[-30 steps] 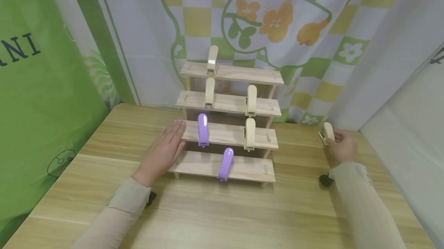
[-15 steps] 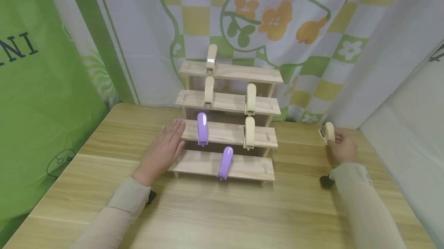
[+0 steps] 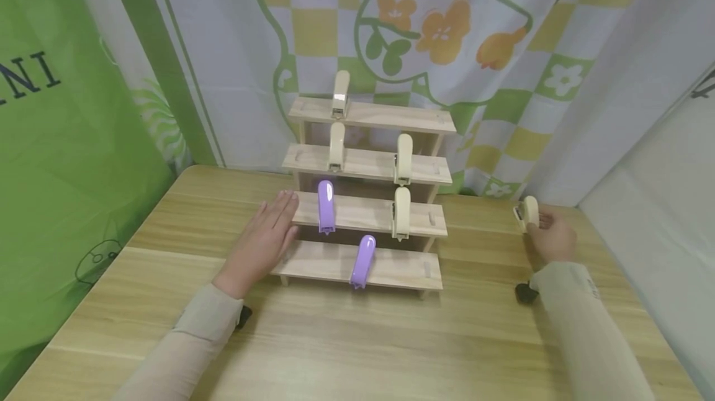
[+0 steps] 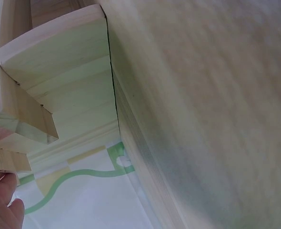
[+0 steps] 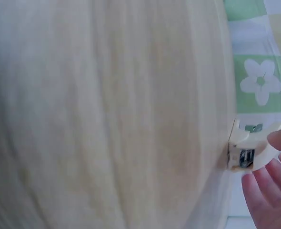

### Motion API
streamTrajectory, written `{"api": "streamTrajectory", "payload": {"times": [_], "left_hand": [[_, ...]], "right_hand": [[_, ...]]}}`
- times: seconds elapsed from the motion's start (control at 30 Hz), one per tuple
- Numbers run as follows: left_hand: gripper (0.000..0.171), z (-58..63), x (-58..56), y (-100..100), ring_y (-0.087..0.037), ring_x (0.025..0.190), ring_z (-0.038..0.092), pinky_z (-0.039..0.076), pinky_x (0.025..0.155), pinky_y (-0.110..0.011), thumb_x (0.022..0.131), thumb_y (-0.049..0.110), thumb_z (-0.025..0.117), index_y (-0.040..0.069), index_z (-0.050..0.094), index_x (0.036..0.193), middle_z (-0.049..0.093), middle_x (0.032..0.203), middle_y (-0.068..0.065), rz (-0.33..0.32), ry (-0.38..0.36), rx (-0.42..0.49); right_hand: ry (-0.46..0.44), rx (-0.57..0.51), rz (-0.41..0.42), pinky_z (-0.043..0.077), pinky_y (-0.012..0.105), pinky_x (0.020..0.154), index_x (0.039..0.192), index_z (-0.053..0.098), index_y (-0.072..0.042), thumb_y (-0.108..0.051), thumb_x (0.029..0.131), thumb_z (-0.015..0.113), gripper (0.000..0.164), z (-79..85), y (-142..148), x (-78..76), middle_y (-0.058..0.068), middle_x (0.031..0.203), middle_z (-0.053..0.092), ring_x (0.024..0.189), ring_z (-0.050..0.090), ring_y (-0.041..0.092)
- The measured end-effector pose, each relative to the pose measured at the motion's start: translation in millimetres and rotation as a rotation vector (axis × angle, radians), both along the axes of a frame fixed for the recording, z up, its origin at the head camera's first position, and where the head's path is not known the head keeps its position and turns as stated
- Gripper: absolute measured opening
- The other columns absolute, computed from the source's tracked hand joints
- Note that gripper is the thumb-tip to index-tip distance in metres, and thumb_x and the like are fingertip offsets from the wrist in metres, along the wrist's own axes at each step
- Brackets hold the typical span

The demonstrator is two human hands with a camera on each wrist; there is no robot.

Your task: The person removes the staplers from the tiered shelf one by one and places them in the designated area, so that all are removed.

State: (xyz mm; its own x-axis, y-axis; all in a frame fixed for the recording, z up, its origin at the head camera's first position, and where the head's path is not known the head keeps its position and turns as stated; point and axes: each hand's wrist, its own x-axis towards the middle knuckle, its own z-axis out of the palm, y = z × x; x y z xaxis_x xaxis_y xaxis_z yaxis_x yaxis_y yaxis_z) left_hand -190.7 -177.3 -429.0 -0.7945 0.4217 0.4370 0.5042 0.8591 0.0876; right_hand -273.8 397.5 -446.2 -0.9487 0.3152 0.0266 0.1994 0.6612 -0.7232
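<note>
The left hand [image 3: 259, 246] is resting, fingers straight, against its side of the stepped wooden rack [image 3: 318, 258], seemingly steadying it, while the right hand [image 3: 553, 238] is pinching a cream stapler [image 3: 530, 210], apparently for control. That stapler is sitting at the right hand's fingertips over the counter [image 3: 346, 339], well apart from the left hand; two purple staplers [image 3: 326, 207] are standing between the hands.

Pinched a cream stapler [image 5: 259, 145] in the right hand [image 5: 274, 183], held it at the edge of the wooden table [image 5: 131, 114], near cloth [image 5: 247, 31] with a white flower [image 5: 269, 85].
</note>
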Motion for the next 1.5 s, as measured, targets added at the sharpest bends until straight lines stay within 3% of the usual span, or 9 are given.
{"api": "streamTrajectory", "payload": {"times": [0.13,0.2,0.27,0.37,0.5,0.7,0.87,1.2,1.5], "left_hand": [[0.059,0.3,0.0,0.5,-0.038,0.150,0.028,0.024,0.123,-0.057,0.106,0.024,0.047,-0.007,0.030,0.154,0.029,0.161,-0.023,0.001,-0.009,-0.004],[0.059,0.6,0.3,0.8,-0.038,0.150,0.028,0.024,0.123,-0.057,0.106,0.024,0.047,-0.007,0.030,0.154,0.029,0.162,-0.023,0.003,-0.012,-0.004],[0.059,1.3,0.9,1.1,-0.038,0.150,0.028,0.024,0.123,-0.057,0.106,0.023,0.048,-0.007,0.030,0.154,0.029,0.162,-0.023,0.003,-0.014,-0.004],[0.059,2.8,2.0,1.4,-0.038,0.150,0.027,0.024,0.123,-0.057,0.106,0.023,0.048,-0.007,0.030,0.154,0.029,0.162,-0.023,0.006,-0.022,-0.002],[0.059,3.7,2.5,1.6,-0.038,0.150,0.027,0.023,0.123,-0.057,0.106,0.022,0.049,-0.007,0.031,0.154,0.028,0.162,-0.023,0.010,-0.033,-0.001],[0.059,4.1,3.2,2.0,-0.038,0.151,0.026,0.022,0.124,-0.056,0.107,0.023,0.049,-0.006,0.030,0.155,0.028,0.162,-0.023,0.012,-0.039,0.001],[0.059,4.9,3.8,2.1,-0.038,0.151,0.026,0.022,0.124,-0.057,0.107,0.023,0.049,-0.006,0.030,0.155,0.027,0.162,-0.023,0.014,-0.043,0.007],[0.059,3.4,2.9,2.1,-0.038,0.150,0.026,0.022,0.123,-0.058,0.106,0.022,0.049,-0.006,0.030,0.155,0.028,0.162,-0.023,0.015,-0.037,0.007],[0.059,2.3,2.8,1.4,-0.038,0.150,0.026,0.021,0.124,-0.057,0.106,0.022,0.049,-0.006,0.030,0.155,0.027,0.162,-0.023,0.009,-0.033,0.012]], "right_hand": [[0.029,-0.021,-0.039,0.045,0.060,0.108,0.148,0.044,0.005,-0.014,0.100,0.051,0.053,5.7,-4.6,2.0,0.032,0.142,0.052,0.126,0.053,0.047],[0.083,-0.015,-0.045,0.046,0.058,0.107,0.147,0.046,0.006,-0.016,0.100,0.052,0.052,10.5,-10.3,2.9,0.031,0.141,0.054,0.126,0.054,0.045],[0.155,-0.001,-0.046,0.050,0.049,0.105,0.143,0.051,0.006,-0.015,0.100,0.053,0.048,15.7,-18.6,3.6,0.029,0.138,0.058,0.122,0.058,0.040],[0.252,-0.002,-0.043,0.054,0.028,0.095,0.135,0.058,0.007,-0.015,0.098,0.057,0.043,23.8,-32.0,4.0,0.025,0.130,0.063,0.105,0.063,0.015],[0.319,-0.046,-0.028,0.051,0.013,0.083,0.130,0.061,0.007,-0.014,0.098,0.059,0.039,34.0,-48.4,5.7,0.020,0.124,0.066,0.088,0.051,-0.010],[0.447,-0.114,-0.017,0.050,0.008,0.084,0.122,0.065,0.008,-0.010,0.095,0.061,0.032,52.3,-81.0,14.2,0.008,0.108,0.066,0.086,0.054,-0.010],[0.488,-0.186,0.025,0.052,0.012,0.089,0.123,0.066,0.004,-0.010,0.096,0.063,0.031,69.3,-108.4,23.2,-0.004,0.106,0.064,0.094,0.057,-0.004],[0.569,-0.314,0.181,0.053,0.020,0.098,0.123,0.064,0.007,-0.006,0.097,0.063,0.030,105.7,-160.1,41.7,0.009,0.116,0.066,0.105,0.061,0.005],[0.636,-0.435,0.322,0.053,0.025,0.100,0.122,0.063,0.010,-0.001,0.096,0.064,0.028,131.5,-202.0,48.7,0.016,0.117,0.066,0.106,0.063,0.012]]}}
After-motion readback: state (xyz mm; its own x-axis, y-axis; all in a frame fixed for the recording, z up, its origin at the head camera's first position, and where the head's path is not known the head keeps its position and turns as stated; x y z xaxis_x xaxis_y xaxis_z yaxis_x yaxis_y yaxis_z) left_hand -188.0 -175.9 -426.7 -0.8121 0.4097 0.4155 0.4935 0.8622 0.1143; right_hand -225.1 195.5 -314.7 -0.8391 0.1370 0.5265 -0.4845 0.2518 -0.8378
